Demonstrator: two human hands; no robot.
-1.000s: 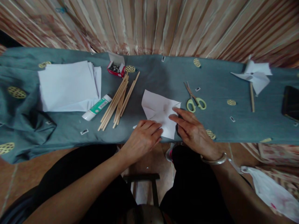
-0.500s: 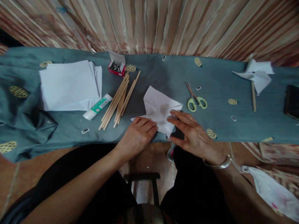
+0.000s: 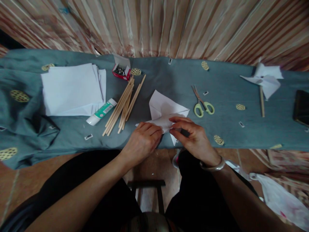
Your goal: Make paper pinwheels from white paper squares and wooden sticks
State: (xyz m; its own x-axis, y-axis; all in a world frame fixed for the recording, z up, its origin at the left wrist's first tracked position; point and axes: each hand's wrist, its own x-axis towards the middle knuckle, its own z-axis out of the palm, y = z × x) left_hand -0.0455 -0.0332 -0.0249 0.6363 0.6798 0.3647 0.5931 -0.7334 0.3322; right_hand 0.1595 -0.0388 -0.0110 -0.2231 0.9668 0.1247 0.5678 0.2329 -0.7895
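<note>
A cut white paper sheet (image 3: 160, 104) lies near the table's front edge, one flap curled up toward its middle. My right hand (image 3: 193, 135), with a metal bangle at the wrist, pinches that flap between thumb and fingers. On the paper's near left side my left hand (image 3: 147, 137) has its fingers closed on the edge; its thumb is hidden. Scissors (image 3: 202, 103) with green handles lie to the right of the paper. Wooden sticks (image 3: 124, 108) are piled to its left, beside a white and green glue tube (image 3: 101, 111).
A stack of white paper (image 3: 71, 90) is at the left. Behind the sticks stands an open red box (image 3: 122, 71) of small metal pieces. Farther right lies a paper pinwheel (image 3: 264, 79) on a stick, with a dark object (image 3: 301, 106) at the edge. A patterned curtain (image 3: 154, 29) hangs behind.
My right hand has moved left and inward, going from spread fingers to a pinch on the paper. The paper's flap has lifted and curled over. My left hand has stayed almost still.
</note>
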